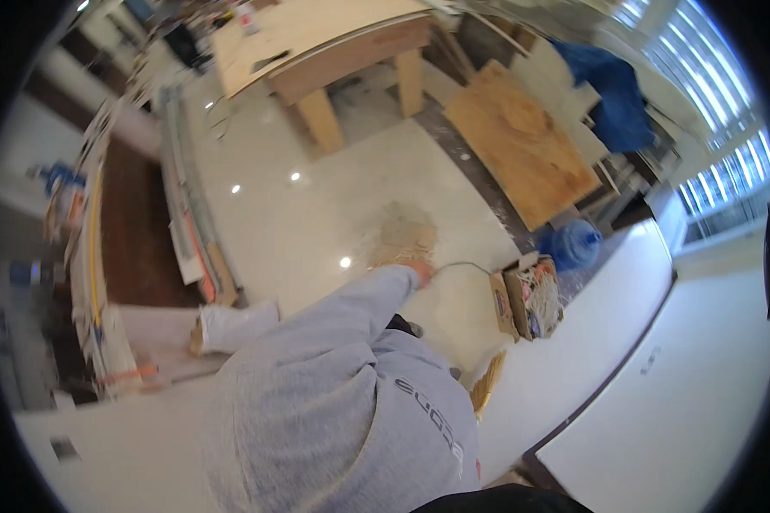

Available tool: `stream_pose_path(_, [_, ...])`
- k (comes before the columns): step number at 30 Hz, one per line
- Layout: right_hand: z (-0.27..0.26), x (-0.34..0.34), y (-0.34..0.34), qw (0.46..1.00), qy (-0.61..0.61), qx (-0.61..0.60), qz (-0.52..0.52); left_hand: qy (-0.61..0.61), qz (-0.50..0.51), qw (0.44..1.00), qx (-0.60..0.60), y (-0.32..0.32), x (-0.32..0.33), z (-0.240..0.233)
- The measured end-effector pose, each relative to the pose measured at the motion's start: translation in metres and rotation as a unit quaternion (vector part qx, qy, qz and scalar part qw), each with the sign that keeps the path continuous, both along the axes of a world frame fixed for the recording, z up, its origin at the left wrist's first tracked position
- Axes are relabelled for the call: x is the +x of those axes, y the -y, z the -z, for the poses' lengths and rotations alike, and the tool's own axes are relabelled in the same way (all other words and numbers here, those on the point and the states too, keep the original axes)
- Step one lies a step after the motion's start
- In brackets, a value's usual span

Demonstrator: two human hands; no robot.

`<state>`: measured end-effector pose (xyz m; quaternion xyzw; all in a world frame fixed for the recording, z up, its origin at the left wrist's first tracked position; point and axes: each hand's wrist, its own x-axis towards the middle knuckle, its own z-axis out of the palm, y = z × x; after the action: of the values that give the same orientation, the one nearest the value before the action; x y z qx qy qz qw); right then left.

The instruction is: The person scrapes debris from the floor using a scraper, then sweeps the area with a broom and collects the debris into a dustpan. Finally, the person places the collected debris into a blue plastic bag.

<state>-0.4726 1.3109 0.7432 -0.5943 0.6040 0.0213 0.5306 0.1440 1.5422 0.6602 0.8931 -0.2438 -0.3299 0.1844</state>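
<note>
My left hand (421,272) reaches down in front of me at the end of a grey sweatshirt sleeve (372,288). Its fingers are blurred, so any grip is unclear. Just beyond them, a flat tan piece that looks like cardboard (412,235) lies on the pale glossy floor (308,224), with wood shavings or similar debris (391,256) around its near edge. A thin dark cord (465,263) runs from near the hand towards an open cardboard box (520,301) of tangled string-like material. Straw-coloured bristles (489,381) show beside my body. My right hand is out of view.
A plywood-topped workbench (321,25) stands ahead. Right of it are a leaning wooden board (520,147), a blue cloth (616,96) and a blue water jug (571,245). White panels (667,359) border my right. Long strips (189,192) lie left, near a white-wrapped bundle (240,324).
</note>
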Motion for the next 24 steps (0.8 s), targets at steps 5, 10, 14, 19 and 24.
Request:
stream_pose_path(5, [0.041,-0.007,0.153,0.968,0.121,0.203,-0.087,-0.05,-0.4,0.884,0.236,-0.154,-0.045,-0.015])
stream_pose_path(10, [0.096,0.029,0.269,0.924,-0.062,0.227,-0.301,-0.029,-0.528,0.828,0.186,-0.27,-0.261,-0.026])
stream_pose_path(14, [0.056,0.089,0.295,0.905,-0.196,0.233,-0.295,-0.111,-0.553,0.795,0.221,-0.217,-0.416,0.015])
stream_pose_path(19, [0.068,0.19,0.317,0.823,-0.281,0.215,-0.445,-0.195,-0.576,0.784,0.125,-0.065,-0.596,0.019])
stream_pose_path(24, [0.084,0.284,0.318,0.807,-0.27,0.186,-0.491,-0.231,-0.643,0.725,0.084,-0.048,-0.651,-0.029])
